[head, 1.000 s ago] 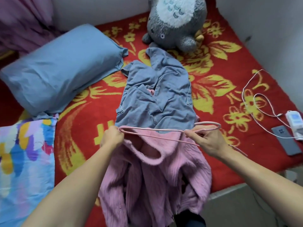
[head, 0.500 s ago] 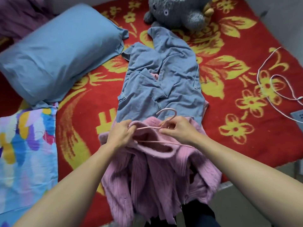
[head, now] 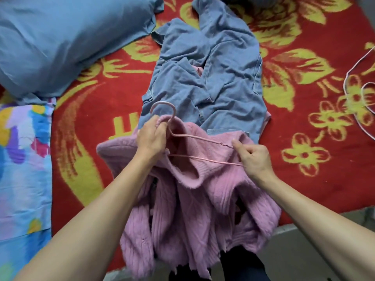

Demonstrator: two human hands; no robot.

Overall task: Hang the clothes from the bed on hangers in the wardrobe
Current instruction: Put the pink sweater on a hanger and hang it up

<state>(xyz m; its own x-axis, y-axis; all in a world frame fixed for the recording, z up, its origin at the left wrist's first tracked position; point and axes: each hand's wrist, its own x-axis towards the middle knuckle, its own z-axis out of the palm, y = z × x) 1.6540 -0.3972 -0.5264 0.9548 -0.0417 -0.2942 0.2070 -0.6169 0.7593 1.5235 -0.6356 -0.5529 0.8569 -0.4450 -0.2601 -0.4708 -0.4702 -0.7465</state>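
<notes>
Feeding the pink hanger (head: 203, 138) into the pink sweater (head: 203, 191) lying at the near edge of the bed (head: 324, 189), I grip collar and hook stem together in my left hand (head: 151, 138) to hold the neck open, while my right hand (head: 254, 157) pinches the wire's end to steer it.

No text, label or number is legible.

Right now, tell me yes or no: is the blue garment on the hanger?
No, the blue garment lies loose on the red blanket, while the hanger sits at the neck of the pink sweater.
</notes>
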